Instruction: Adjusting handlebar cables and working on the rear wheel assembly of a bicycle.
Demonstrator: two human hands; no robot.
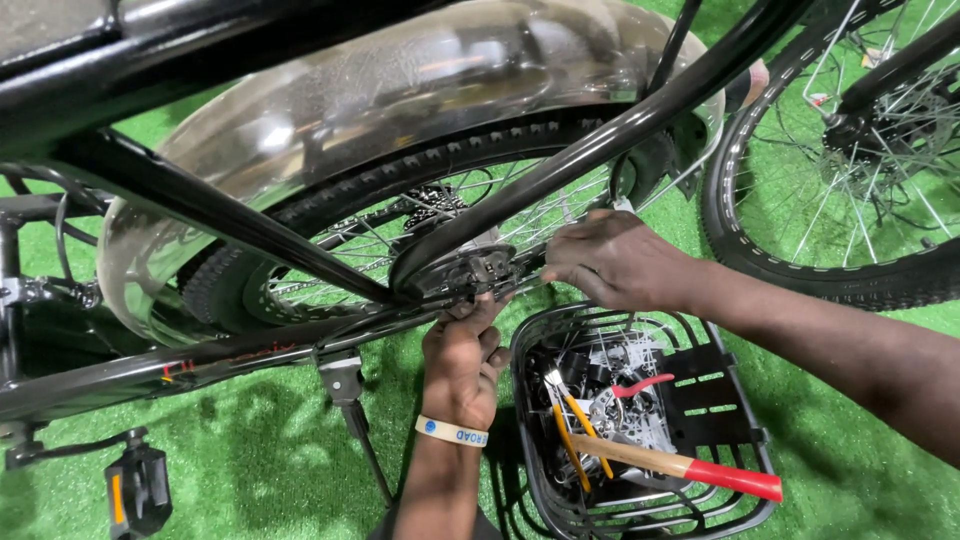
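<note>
Starting at the left, I am watching the black bicycle frame crossing the rear wheel under its glossy mudguard, with the axle fitting sitting at mid-scene where the stays meet; it is looking like dark, rigid, probably greasy metal, best taken by its edges. My left hand is reaching up from the near side, fingertips pinching together on that fitting, while my right hand is curling over its right side, though I cannot tell what it is clamping, and the black wire basket of tools is lying just below.
</note>
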